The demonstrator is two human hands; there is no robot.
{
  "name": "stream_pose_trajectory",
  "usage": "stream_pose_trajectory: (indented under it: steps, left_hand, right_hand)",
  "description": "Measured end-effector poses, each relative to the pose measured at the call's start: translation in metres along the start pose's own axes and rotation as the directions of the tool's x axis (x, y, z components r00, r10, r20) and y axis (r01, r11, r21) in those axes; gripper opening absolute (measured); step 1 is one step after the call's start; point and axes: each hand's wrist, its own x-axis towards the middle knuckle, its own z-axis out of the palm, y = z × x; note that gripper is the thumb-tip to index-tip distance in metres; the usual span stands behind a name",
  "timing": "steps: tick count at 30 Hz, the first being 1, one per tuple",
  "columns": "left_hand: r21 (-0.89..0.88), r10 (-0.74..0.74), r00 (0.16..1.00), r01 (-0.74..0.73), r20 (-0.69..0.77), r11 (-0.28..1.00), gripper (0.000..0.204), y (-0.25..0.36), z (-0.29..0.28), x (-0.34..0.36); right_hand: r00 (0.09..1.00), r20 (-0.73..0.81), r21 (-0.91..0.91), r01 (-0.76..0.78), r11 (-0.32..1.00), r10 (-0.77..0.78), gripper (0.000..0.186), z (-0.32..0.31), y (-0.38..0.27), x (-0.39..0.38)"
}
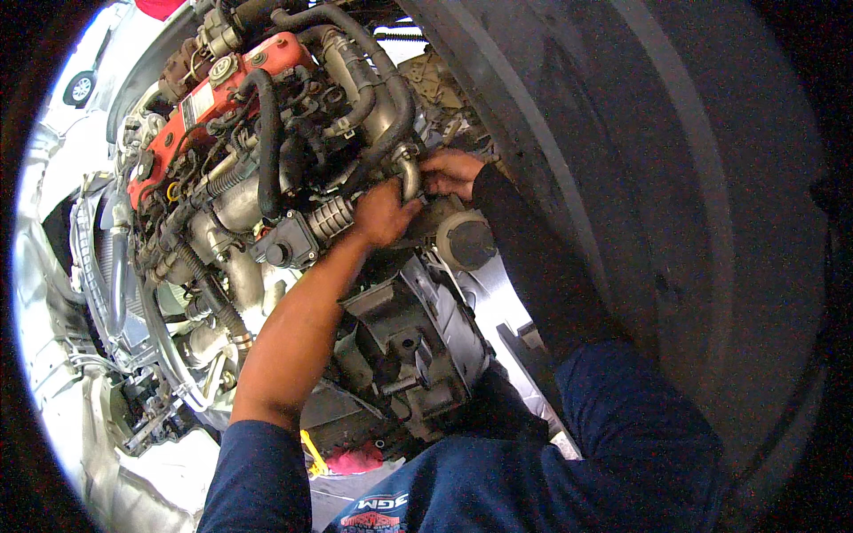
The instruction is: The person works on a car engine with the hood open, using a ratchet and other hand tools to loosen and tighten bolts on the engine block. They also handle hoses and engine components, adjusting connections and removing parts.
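Note:
Both my hands work close together at a curved metal pipe [409, 175] on the engine's near right side. My left hand [386, 213] is closed around the pipe's lower part, its thumb pointing right. Coming in from the right, my right hand [451, 172] has its fingers bent in behind the pipe; they are partly hidden and slightly blurred, and whatever they pinch does not show. Black rubber hoses [398, 111] run down to the pipe from above. Just below my right hand is a round greyish cap [467, 241]. A ribbed duct [330, 218] with a dark housing [289, 242] lies left of my left hand.
The engine's red cover [191, 107] rises at the upper left among hoses and wiring. A dark box-like part [400, 342] sits below my hands. A large dark panel [666, 178] fills the right side. Red cloth [355, 459] and a yellow item [314, 453] lie near my body.

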Motion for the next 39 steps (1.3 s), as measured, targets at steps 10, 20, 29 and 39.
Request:
stream_pose_trajectory:
  steps: [10,20,29,39]
  left_hand:
    - [-0.019,-0.065,0.994,0.066,0.086,0.998,0.058,0.004,-0.007,-0.002]
    - [-0.065,-0.059,0.989,0.069,0.135,0.996,0.068,0.007,-0.014,-0.002]
    - [-0.105,-0.011,1.0,0.013,0.011,0.994,0.056,0.002,-0.004,-0.001]
    - [-0.112,-0.002,0.999,0.007,0.041,0.994,0.055,0.008,-0.012,-0.004]
  right_hand:
    - [0.992,0.114,0.152,0.027,0.988,-0.045,0.012,-0.01,0.013,0.023]
    - [0.996,-0.02,0.124,0.092,0.988,-0.09,0.015,0.012,0.007,0.005]
    - [0.985,0.144,0.1,0.08,0.992,-0.094,0.02,-0.013,0.014,0.018]
    - [0.996,-0.061,0.156,0.075,0.985,-0.067,0.017,0.008,0.011,0.013]
